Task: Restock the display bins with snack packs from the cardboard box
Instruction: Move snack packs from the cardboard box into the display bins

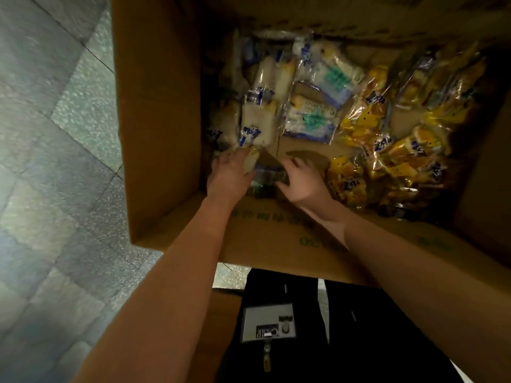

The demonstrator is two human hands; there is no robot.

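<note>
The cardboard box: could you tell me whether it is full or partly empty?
Partly empty: the cardboard box holds white packs and yellow packs in a loose layer, with its bare bottom showing.

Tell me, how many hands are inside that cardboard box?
2. The left hand grips one end of a blurred snack pack by the near wall of the cardboard box; the right hand holds its other end. None seems hidden.

light: dim, box interior in deep shadow
brightest: tiled floor (49, 134) at left
glare: glints on snack wrappers (367, 117)
sharpness: soft, blurred throughout
edges: wide-angle bending
</note>
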